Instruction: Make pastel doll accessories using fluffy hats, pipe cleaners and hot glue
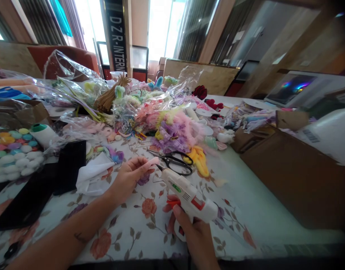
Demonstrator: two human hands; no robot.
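My left hand (130,176) pinches a small pink piece (152,162) between its fingertips, just above the flowered tablecloth (127,228). My right hand (193,234) grips the handle of a white glue gun (187,195) with an orange trigger. The gun's nozzle points up-left and sits right at the pink piece. Black-handled scissors (175,162) lie on the cloth just beyond the nozzle.
Heaps of pastel craft fluff and clear plastic bags (172,123) fill the table's far half. A bag of coloured pompoms (14,153) and black sheets (68,165) lie at the left. Brown cardboard boxes (296,176) stand at the right.
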